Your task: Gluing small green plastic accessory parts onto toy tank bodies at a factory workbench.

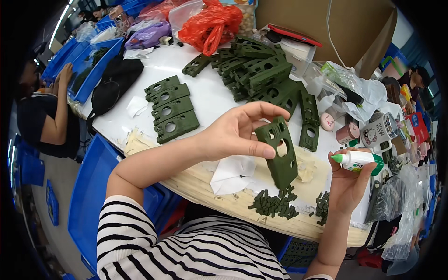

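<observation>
My left hand (228,133) grips a dark green plastic part (281,163) by its upper end, tilted upright above the table's near edge. The part is flat and long, with round holes through it. Closed round a white and green glue bottle (357,161), my right hand (346,189) keeps it lying sideways, its green tip pointing left toward the part. Below the part lie two small heaps of short dark green pieces (275,203). Several like parts stand in a neat row (170,112) at the left, and a larger pile (259,70) of them lies at the back.
A crumpled white tissue (232,175) lies on the table's pale wooden edge (210,189). Mugs (373,133) and plastic bags crowd the right side. Red bags (210,25) sit at the back, a black pouch (114,84) at the left. Another person (49,116) sits by blue bins (95,70).
</observation>
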A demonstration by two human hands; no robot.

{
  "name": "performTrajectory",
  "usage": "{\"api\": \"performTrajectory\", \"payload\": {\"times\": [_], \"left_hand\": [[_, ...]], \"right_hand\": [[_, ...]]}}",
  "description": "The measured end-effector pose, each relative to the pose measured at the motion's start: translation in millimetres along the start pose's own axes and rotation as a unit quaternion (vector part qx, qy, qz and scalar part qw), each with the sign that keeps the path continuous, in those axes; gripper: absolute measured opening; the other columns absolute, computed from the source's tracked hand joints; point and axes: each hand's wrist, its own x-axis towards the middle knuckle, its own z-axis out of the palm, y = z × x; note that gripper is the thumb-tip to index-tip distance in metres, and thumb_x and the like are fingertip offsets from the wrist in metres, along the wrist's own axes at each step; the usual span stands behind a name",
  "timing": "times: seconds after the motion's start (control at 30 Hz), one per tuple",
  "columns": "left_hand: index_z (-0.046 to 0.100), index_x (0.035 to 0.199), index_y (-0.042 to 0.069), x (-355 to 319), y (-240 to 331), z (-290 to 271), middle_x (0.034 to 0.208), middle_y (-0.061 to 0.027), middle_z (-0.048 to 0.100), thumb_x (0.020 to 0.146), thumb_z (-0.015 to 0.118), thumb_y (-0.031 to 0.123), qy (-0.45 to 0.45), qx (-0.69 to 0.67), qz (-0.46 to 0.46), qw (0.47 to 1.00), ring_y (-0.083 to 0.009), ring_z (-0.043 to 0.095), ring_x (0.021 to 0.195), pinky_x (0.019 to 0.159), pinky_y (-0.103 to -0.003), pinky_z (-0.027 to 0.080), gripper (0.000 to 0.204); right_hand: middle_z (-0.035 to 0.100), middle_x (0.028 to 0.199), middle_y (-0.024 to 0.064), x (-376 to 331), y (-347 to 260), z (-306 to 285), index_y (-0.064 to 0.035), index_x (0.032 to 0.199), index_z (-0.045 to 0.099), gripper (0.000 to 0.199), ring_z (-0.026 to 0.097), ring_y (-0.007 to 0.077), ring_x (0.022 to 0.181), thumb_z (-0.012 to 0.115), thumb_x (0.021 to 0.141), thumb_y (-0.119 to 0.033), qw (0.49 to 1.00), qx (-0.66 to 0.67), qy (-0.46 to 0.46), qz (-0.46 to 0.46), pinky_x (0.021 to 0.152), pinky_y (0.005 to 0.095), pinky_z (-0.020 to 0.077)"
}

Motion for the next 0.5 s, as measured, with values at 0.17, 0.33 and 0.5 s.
{"api": "performTrajectory", "payload": {"times": [0.17,0.33,0.5], "left_hand": [[0.043,0.120,0.004,-42.2,5.9,-25.0,0.118,-0.0066,0.049,0.073,0.075,-0.006,0.111,0.128,0.091,0.981,-0.0175,0.054,0.108,0.090,-0.032,0.051,0.057],[0.041,0.123,0.003,-110.1,-12.0,-41.5,0.115,-0.0089,0.050,0.071,0.077,0.001,0.263,0.304,0.103,0.910,-0.0184,0.050,0.111,0.096,-0.034,0.044,0.064],[0.045,0.124,0.001,-143.8,-16.8,-48.2,0.101,-0.0111,0.055,0.065,0.082,0.012,0.287,0.619,0.157,0.714,-0.0228,0.055,0.094,0.079,-0.034,0.045,0.071]], "right_hand": [[0.057,0.102,0.0084,-1.9,-1.5,-2.7,-0.0069,0.111,0.045,0.042,0.059,0.0205,0.098,0.046,0.096,-0.046,1.000,0.024,0.014,0.010,0.087,0.0391,0.0494],[0.057,0.101,0.0076,-6.0,-0.2,5.0,-0.0071,0.109,0.046,0.043,0.059,0.0189,0.095,0.049,0.095,-0.047,1.000,0.022,0.009,0.016,0.084,0.0348,0.0475],[0.056,0.100,0.0071,-7.7,0.1,4.2,-0.0068,0.109,0.047,0.044,0.058,0.0182,0.092,0.050,0.094,-0.048,1.000,0.016,0.020,0.018,0.083,0.0343,0.0469]]}}
